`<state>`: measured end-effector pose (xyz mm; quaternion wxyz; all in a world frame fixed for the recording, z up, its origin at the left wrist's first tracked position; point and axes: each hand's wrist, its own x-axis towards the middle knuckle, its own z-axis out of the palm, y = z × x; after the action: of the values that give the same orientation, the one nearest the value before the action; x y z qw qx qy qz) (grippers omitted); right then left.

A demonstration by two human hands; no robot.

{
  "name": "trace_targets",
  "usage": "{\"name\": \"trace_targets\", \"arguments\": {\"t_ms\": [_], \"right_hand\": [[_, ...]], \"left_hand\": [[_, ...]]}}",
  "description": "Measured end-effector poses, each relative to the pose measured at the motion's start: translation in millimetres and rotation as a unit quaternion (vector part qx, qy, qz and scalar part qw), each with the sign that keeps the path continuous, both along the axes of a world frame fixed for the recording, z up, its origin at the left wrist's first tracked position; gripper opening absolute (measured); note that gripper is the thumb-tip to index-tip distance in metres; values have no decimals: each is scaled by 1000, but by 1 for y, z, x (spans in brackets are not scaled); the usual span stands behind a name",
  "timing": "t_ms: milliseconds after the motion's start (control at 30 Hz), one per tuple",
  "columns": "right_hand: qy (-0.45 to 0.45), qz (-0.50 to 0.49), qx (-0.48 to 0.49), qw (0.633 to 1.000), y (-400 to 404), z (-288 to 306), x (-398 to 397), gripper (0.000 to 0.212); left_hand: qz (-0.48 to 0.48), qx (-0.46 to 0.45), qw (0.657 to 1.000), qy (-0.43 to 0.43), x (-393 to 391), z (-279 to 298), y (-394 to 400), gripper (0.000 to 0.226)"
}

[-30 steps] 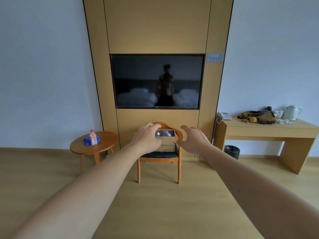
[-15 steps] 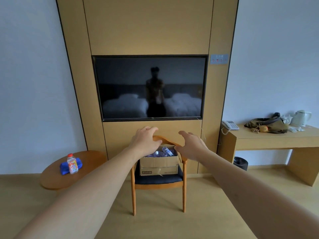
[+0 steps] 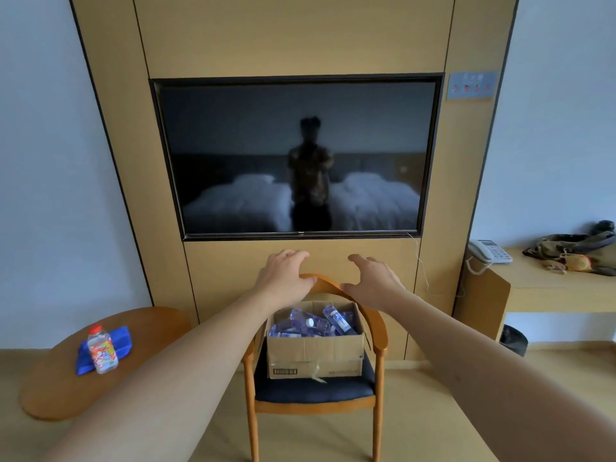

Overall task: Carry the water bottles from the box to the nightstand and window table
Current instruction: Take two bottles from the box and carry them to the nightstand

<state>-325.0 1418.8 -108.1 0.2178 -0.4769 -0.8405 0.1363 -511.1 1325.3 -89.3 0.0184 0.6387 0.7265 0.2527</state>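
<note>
Water bottles (image 3: pixel 311 323) in box (image 3: pixel 315 356); below empty hands (image 3: pixel 286 278).

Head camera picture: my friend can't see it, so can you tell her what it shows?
Two bare hands, left hand and right hand, reach out, holding nothing, above an open brown cardboard box of clear water bottles on a wooden chair. Behind is a dark wall television; a round wooden side table stands left.

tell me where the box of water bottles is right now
In the head view, the cardboard box sits low and centre on the wooden chair below the TV.
</note>
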Motion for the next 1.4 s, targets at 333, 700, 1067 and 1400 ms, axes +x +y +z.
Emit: {"name": "trace_targets", "arguments": {"t_ms": [333,700,1067,1400], "right_hand": [[-32,41,-53,997,196,-24,-71,74],[-83,27,-155,984,335,-130,-141,70],[-127,-52,-280,950,444,-244,-217,71],[-151,-110,-371,910,448,-338,-218,67]], "left_hand": [[44,-53,998,-11,-56,-25,187,61],[37,-125,989,-67,-136,-130,339,55],[-18,-283,958,-51,-243,-262,462,60],[-45,-367,925,-88,-249,-354,484,59]]}}
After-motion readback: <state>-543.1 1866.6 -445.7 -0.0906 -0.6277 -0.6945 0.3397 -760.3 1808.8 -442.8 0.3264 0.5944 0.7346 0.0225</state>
